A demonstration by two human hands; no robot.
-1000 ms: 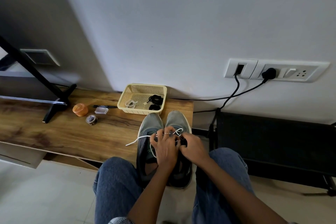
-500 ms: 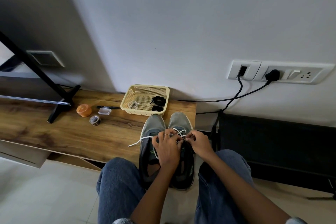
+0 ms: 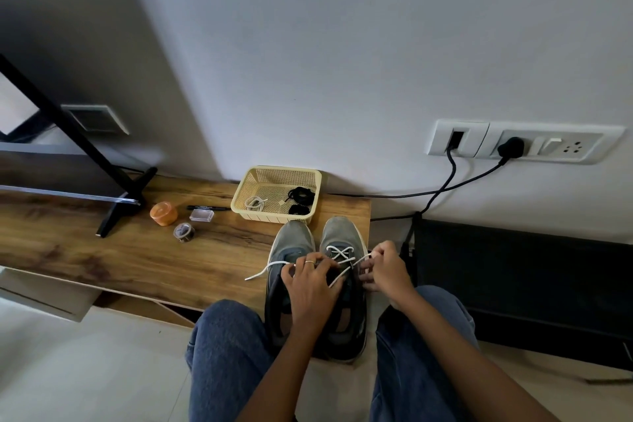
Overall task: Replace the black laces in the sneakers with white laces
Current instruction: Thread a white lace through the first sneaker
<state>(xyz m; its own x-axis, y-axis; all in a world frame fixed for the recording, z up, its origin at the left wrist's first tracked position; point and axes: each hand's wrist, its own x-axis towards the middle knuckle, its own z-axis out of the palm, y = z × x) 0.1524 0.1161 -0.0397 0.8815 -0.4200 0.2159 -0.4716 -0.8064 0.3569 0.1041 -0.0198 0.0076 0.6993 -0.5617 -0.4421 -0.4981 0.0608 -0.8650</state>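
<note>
Two grey sneakers stand side by side at the right end of the wooden bench, the left sneaker [image 3: 294, 240] and the right sneaker [image 3: 339, 233]. A white lace [image 3: 339, 252] crosses the lower eyelets of the right sneaker. My right hand [image 3: 385, 267] pinches one end of that lace and holds it out to the right. My left hand [image 3: 313, 288] rests over both sneakers' tongues, fingers curled on the lace's other end, whose loose tail [image 3: 262, 271] trails left across the bench. The yellow basket [image 3: 310, 178] behind holds two black lace bundles [image 3: 299, 198] and a coiled white lace [image 3: 255, 203].
On the wooden bench [image 3: 137, 250] lie an orange lid [image 3: 163, 213], a tape roll [image 3: 184, 232], a small clear box [image 3: 201, 214] and a black pen [image 3: 209, 207]. A black stand leg [image 3: 113, 216] rests at the left. Cables [image 3: 445, 188] hang from wall sockets; a black unit [image 3: 520, 281] stands right.
My right hand has pulled away to the right, drawing the white lace out through the right sneaker's eyelets. The crossed lace on that sneaker is now uncovered. My left hand stays over the tongues.
</note>
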